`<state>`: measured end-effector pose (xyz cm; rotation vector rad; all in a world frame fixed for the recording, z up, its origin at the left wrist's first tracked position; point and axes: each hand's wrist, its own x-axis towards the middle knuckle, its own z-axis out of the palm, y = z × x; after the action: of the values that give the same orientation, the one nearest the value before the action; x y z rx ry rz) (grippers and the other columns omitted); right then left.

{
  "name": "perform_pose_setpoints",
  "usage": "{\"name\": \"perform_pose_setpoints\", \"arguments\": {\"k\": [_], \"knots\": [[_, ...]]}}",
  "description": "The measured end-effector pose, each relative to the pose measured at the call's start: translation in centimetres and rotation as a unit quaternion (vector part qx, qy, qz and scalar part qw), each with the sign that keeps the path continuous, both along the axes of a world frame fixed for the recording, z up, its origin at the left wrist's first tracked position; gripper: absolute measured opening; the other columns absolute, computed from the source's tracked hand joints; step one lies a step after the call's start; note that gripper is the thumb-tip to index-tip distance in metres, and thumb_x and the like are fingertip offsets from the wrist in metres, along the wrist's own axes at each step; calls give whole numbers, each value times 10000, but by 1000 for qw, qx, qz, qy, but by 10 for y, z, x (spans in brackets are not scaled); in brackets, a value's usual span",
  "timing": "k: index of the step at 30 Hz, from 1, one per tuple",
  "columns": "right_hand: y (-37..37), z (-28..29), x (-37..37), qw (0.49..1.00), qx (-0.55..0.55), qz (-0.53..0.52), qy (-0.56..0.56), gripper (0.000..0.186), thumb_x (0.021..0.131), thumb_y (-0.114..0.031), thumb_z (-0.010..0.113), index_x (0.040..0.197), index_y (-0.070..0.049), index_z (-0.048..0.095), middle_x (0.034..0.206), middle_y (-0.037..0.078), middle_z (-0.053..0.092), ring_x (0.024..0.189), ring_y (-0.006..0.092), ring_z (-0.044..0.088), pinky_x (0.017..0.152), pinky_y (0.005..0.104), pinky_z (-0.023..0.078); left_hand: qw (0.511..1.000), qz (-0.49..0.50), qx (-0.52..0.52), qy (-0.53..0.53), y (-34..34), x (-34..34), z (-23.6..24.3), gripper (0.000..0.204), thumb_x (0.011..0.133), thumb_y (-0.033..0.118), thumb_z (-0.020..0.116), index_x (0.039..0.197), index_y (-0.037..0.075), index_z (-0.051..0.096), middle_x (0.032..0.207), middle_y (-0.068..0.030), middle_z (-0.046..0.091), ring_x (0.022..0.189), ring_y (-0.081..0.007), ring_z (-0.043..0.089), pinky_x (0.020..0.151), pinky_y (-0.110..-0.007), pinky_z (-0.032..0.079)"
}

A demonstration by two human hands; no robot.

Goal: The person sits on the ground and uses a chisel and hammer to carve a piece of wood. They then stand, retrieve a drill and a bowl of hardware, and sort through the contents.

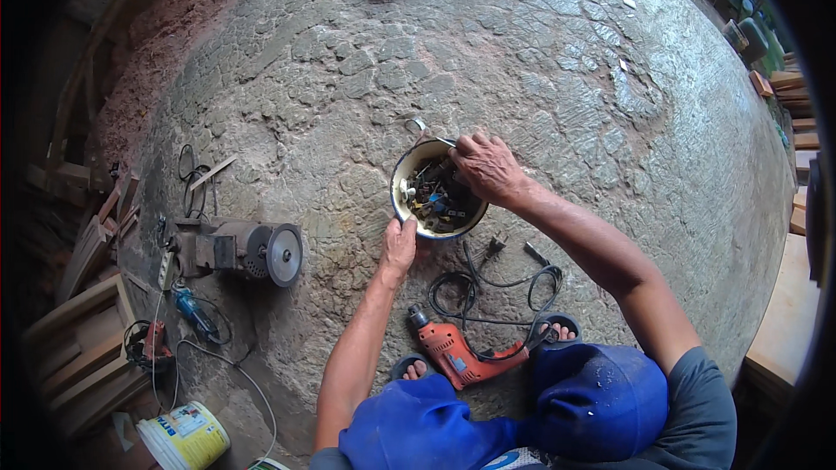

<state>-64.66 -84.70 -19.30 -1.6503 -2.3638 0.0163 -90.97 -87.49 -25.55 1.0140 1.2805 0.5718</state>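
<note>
I see my left hand [399, 246] gripping the rim of the round white metal bowl of small dark hardware [435, 191] mid-floor. My right hand [488, 167] digs inside, fingers curled; whether it grips anything, I cannot tell. The orange electric drill [460, 355] lies untouched.

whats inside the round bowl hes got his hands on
The bowl holds a dark jumble of small metal bits, with a few blue and white pieces. The right hand reaches in and covers its far side; the left hand steadies the rim. The bottom is buried.
</note>
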Motion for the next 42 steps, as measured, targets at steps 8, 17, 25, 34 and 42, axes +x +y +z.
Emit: {"name": "perform_pose_setpoints", "arguments": {"k": [8, 17, 25, 34, 42], "knots": [[-52, 2, -16, 985, -62, -49, 153, 297, 868, -276, 703, 1101, -92, 716, 1042, 106, 620, 1074, 311, 587, 892, 496, 457, 990, 17, -90, -106, 1, 5, -14, 311, 1008, 171, 521, 1256, 18, 631, 1082, -90, 745, 874, -174, 744, 713, -390, 650], [-66, -41, -5, 724, -389, -161, 547, 284, 896, -234, 581, 973, 26, 665, 682, 182, 656, 653, 369, 645, 662, 465, 525, 988, 94, -69, -106, -49, 5, 7, 281, 970, 76, 514, 1190, -59, 625, 1058, -129, 732, 821, -197, 736, 662, -358, 659], [-107, -6, -42, 885, -132, -92, 436, 305, 869, -157, 524, 1091, 23, 631, 1070, 246, 582, 1009, 399, 574, 896, 488, 486, 979, 149, 66, -120, -101, -13, 34, 258, 973, 38, 488, 1182, -67, 597, 1052, -110, 705, 812, -210, 740, 590, -341, 660], [-109, 11, -42, 861, -182, -114, 462, 287, 933, -146, 502, 1131, 25, 621, 993, 156, 590, 838, 217, 661, 636, 385, 547, 988, 111, 85, -60, -94, -16, 75, 193, 954, 5, 457, 1062, -102, 576, 893, -174, 700, 655, -242, 736, 495, -310, 638], [-116, -6, -39, 712, -369, -146, 580, 288, 922, -118, 502, 1135, 17, 639, 803, 85, 680, 700, 169, 676, 582, 345, 571, 994, 101, 5, -53, -97, -18, 66, 285, 945, -2, 471, 1222, -64, 491, 991, -181, 675, 713, -233, 738, 500, -309, 643]]}}
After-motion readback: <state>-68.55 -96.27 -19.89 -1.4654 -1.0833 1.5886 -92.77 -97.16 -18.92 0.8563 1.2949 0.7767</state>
